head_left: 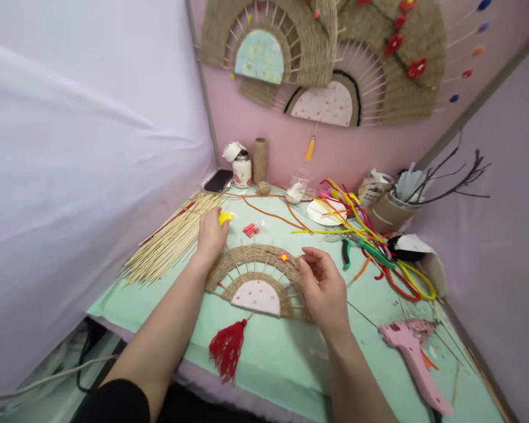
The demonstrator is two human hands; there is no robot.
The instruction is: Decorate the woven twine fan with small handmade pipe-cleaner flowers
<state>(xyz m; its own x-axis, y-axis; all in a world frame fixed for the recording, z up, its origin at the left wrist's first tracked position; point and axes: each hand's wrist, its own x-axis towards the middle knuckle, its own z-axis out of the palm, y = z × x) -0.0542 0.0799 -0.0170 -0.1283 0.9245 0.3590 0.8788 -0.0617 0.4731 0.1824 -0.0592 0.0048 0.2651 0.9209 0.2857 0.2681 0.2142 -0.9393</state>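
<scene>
A small fan wrapped in brown twine (242,256) lies on the table, with a white, pink-dotted half-round (256,297) at its base. A red flower with a yellow centre (283,257) sits on its upper band, and a red tassel (227,351) hangs below. Beyond the fan's left end, my left hand (211,236) is closed at a yellow lump of clay (226,218) in clear plastic. My right hand (325,288) hovers at the fan's right side, fingers loosely curled, thumb and forefinger apart; nothing shows between them. Red clay (251,230) lies in plastic behind the fan.
Thin sticks (171,241) lie at left, near a phone (218,181). Pipe cleaners (352,211), green-handled pliers (377,254) and a pink glue gun (417,364) are at right. Jars and a tube of branches (392,210) line the back. Larger fans (392,76) hang behind.
</scene>
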